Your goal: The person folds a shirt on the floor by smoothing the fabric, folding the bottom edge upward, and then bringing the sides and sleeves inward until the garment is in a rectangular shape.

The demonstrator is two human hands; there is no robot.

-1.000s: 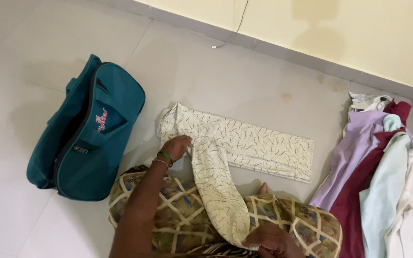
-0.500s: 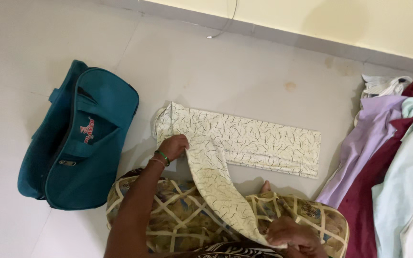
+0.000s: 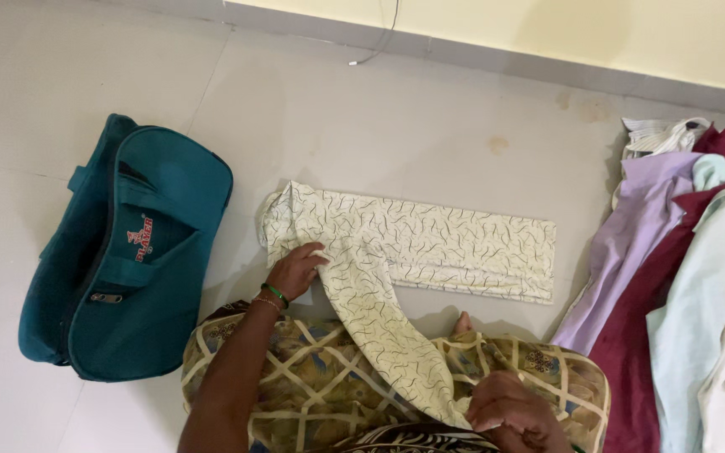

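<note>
Cream patterned shirt (image 3: 430, 247) beside teal bag (image 3: 127, 252): left hand (image 3: 294, 270) now flat pinning fold, right hand (image 3: 513, 415) still gripping sleeve end, pulled nearer lap.

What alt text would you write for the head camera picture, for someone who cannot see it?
Seen from above, a person sitting on a tiled floor folds a cream patterned garment: the left hand presses it near its left end, and the right hand holds a part drawn over the lap. A teal bag lies to the left, a pile of clothes to the right.
</note>
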